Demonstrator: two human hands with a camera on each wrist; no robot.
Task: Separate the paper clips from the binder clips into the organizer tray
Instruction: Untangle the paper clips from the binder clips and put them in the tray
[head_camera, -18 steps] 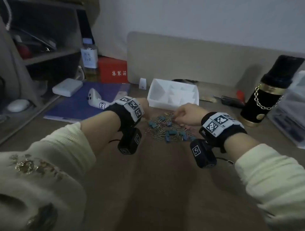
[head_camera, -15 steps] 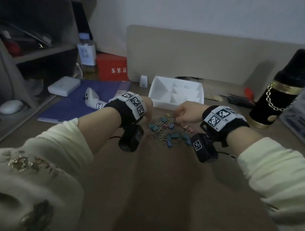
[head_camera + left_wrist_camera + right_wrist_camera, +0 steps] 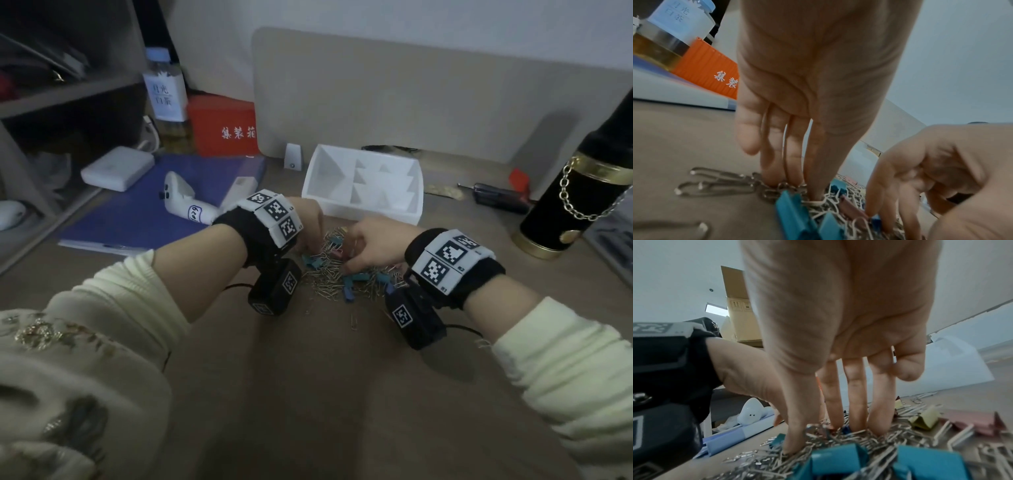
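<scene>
While both hands work the heap, the tray (image 3: 359,214) sits just behind it on the desk (image 3: 325,394), white, its compartments showing no clips. The heap mixes silver paper clips (image 3: 329,281) with blue binder clips (image 3: 349,286), plus a few pink and yellow ones seen from the right wrist. Left hand (image 3: 308,222): fingers (image 3: 774,154) straight, pointing down, tips pressed into the clips; nothing gripped. Right hand (image 3: 373,243): fingers (image 3: 855,394) likewise extended, tips buried among paper clips, thumb down at the near side; no clip visibly pinched. The two hands are close together over the heap and hide its far middle from the head view. One paper clip lies apart, nearer the person. Surroundings: blue folder (image 3: 137,219) at left carrying a white controller (image 3: 181,202) and a white box (image 3: 116,168); red box (image 3: 222,126) and bottle (image 3: 164,89) behind; black flask (image 3: 575,202) with gold chain at right; beige panel (image 3: 411,96) behind the tray.
</scene>
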